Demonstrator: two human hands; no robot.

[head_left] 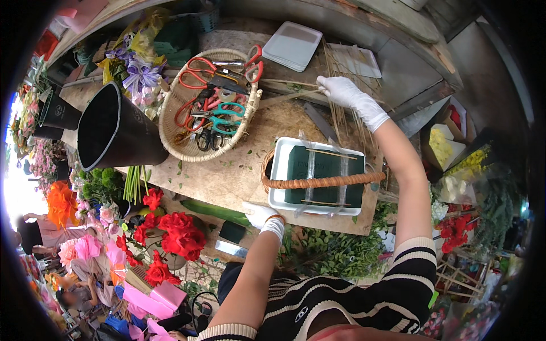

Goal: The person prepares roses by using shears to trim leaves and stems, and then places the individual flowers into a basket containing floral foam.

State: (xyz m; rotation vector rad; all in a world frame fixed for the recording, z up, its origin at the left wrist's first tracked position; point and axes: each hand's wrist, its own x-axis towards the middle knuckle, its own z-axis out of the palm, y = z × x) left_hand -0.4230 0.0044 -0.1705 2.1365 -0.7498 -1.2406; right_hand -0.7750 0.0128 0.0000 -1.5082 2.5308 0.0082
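Around the handled basket, plenty is crowding me: loose sticks are lying on its far side, a dark flat bar is resting just beyond it, and a pale tray is sitting farther back. Red flowers are spreading well to its left, and leafy branches are bunching on its near side. Its brown handle is arching across, standing in the way from above.

The handled basket is holding a white tray with a green foam block; clear tape bands are crossing the block. To its left, a tool basket is carrying red-handled scissors, teal-handled scissors and a tape roll; past that, a black bucket is tilting.

Beyond the handled basket, my right hand is pinching a thin stick that is pointing left. My left hand is sitting by the basket's near-left corner, at the worktop's near edge; I cannot tell whether it is gripping anything. Between the two baskets, plywood is showing, leaving room for moving.
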